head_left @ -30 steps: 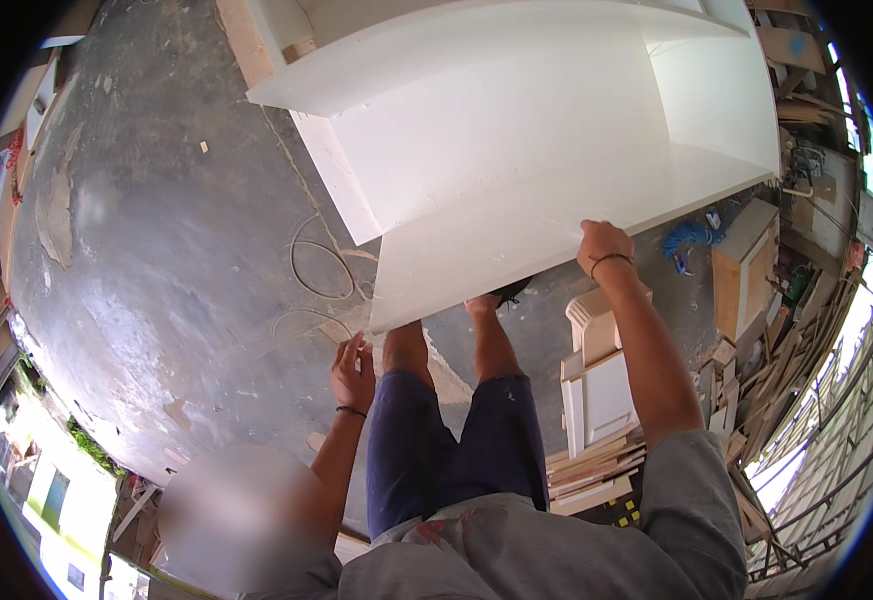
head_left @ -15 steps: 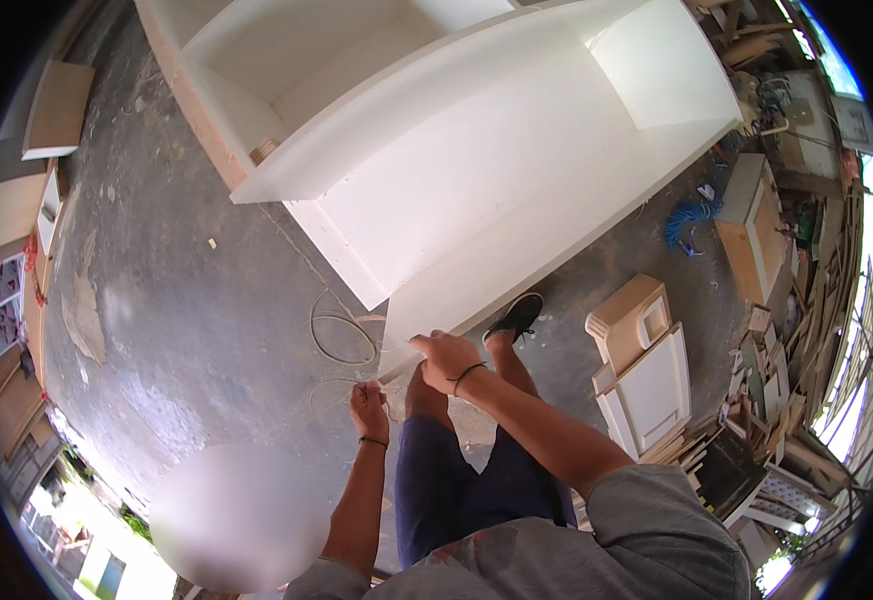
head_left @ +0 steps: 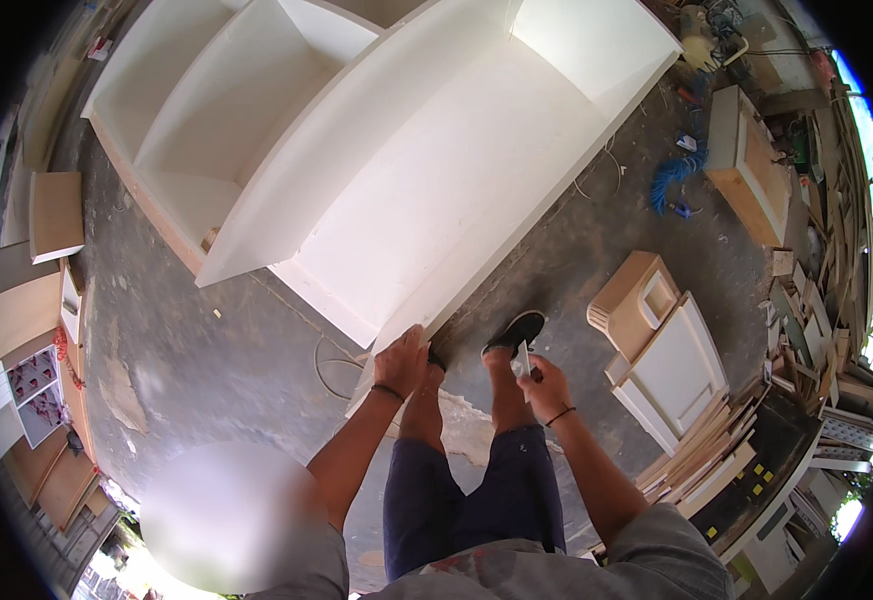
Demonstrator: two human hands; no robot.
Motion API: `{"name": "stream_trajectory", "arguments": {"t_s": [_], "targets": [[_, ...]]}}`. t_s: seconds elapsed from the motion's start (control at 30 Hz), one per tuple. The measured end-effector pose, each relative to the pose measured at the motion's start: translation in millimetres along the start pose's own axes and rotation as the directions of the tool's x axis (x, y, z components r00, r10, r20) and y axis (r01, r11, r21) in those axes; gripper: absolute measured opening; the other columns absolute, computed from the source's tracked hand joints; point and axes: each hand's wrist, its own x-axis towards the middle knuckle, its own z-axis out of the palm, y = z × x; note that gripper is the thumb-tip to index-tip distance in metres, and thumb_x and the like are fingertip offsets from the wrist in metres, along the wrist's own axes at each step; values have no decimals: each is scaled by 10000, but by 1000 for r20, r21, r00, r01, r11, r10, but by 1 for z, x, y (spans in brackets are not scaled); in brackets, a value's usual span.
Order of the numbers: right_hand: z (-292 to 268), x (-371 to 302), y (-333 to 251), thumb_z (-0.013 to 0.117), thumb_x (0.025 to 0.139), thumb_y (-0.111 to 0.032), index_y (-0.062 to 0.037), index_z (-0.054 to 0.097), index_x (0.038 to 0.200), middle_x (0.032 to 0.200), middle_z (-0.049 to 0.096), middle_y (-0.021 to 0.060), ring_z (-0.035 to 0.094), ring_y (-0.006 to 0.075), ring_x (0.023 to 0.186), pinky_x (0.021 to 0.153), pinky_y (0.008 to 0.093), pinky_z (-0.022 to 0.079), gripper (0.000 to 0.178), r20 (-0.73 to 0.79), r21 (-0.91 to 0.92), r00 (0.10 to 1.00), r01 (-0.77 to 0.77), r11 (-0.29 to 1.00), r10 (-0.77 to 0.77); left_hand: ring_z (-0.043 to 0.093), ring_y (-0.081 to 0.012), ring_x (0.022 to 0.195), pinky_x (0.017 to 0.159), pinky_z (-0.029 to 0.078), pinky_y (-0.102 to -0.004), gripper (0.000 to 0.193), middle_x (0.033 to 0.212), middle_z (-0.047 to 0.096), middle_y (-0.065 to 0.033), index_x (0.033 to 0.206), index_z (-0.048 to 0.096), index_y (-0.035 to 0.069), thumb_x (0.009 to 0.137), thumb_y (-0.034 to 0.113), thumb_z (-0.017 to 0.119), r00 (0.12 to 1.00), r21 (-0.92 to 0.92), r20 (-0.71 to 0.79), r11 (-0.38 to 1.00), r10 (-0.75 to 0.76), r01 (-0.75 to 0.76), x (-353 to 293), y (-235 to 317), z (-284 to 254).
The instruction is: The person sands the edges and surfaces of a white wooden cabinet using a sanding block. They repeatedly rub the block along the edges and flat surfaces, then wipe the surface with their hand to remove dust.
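Observation:
A large white cabinet (head_left: 436, 170) lies on the floor in front of me, its compartments facing up. At its near corner my left hand (head_left: 401, 362) closes over the edge of the long side board, fingers pointing away from me. My right hand (head_left: 546, 388) is apart from the cabinet, above my right shin. Between its thumb and fingers it pinches a small, thin, pale flat piece (head_left: 522, 360), held upright; its exact kind is too small to make out. A loop of pale cord (head_left: 320, 372) lies on the floor beside my left hand.
To the right lie a wooden drawer-like box (head_left: 631, 300), a white panel (head_left: 671, 375) and stacked wood strips (head_left: 711, 455). A coiled blue hose (head_left: 668, 185) lies near another wooden box (head_left: 746, 165). Scrap wood lines the right side; wooden boards (head_left: 26, 290) stand at far left.
My right hand has left the cabinet's edge and moved right with the pale flat piece. My left hand has moved up onto the board's edge. The view has shifted.

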Motion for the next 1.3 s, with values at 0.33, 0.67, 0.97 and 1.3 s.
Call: {"name": "stream_trajectory", "arguments": {"t_s": [0.33,0.67,0.97,1.3], "targets": [[-35,-21,80,660,747,-131,-14,620,1065,667,536,18,490,104,616,588,282,425,342,-3,123,999,-35,992,35,635,-365,891,747,517,-430,368,1019,636,-218,1186,504,-15,895,209,518,979,107,-161,988,128,-112,118,89,29],[-142,-2,113,680,744,-106,-5,620,1082,648,526,18,476,111,594,567,283,417,358,-87,249,975,-180,952,207,647,-347,884,751,509,-445,336,985,659,-187,1137,520,51,941,318,464,986,222,-149,974,73,-39,268,206,42],[-183,44,125,691,748,-133,-9,628,1024,665,585,63,549,158,609,591,319,451,309,-149,306,960,-181,935,235,633,-375,861,714,505,-470,340,998,639,-171,1115,496,65,958,361,436,988,305,-145,952,43,4,277,210,44],[-252,109,49,697,739,-148,10,621,933,665,579,49,548,134,617,591,300,452,261,-157,361,950,-198,911,268,612,-384,897,729,487,-491,315,1013,614,-182,1116,486,57,945,319,459,997,257,-71,966,2,16,275,211,42]]}}
